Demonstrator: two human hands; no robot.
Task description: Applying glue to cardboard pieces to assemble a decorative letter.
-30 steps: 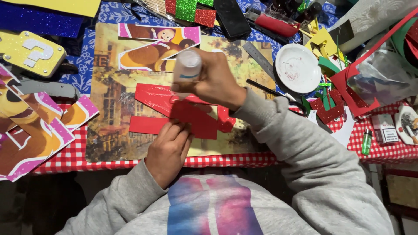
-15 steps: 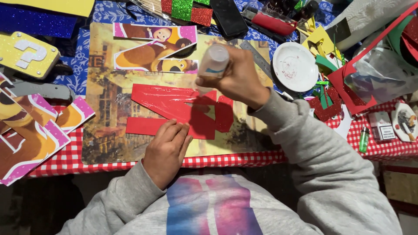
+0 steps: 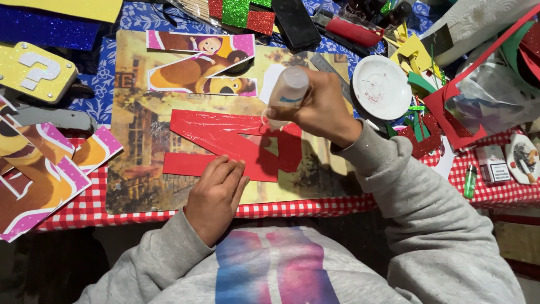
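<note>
A red foam cut-out (image 3: pixel 225 143) shaped like a big letter lies on a picture board (image 3: pixel 140 135) in front of me. My left hand (image 3: pixel 216 194) rests flat on the cut-out's lower edge, fingers together. My right hand (image 3: pixel 320 110) grips a white squeeze bottle (image 3: pixel 286 93), tipped with its nozzle down over the cut-out's right end. A thin white line of glue shows on the red foam below the nozzle. A matching letter printed with cartoon figures (image 3: pixel 197 67) lies just above the red one.
More printed letter cut-outs (image 3: pixel 39 169) lie at the left, beside a yellow block (image 3: pixel 34 70). A white plate (image 3: pixel 381 87), a metal ruler (image 3: pixel 332 70), a phone (image 3: pixel 295 22), red and green glitter sheets (image 3: pixel 236 11), scraps, a green lighter (image 3: pixel 470 181) crowd the checked tablecloth (image 3: pixel 90 208).
My right hand has carried the glue bottle to the right along the red cut-out. My left hand has stayed pressed on the lower edge.
</note>
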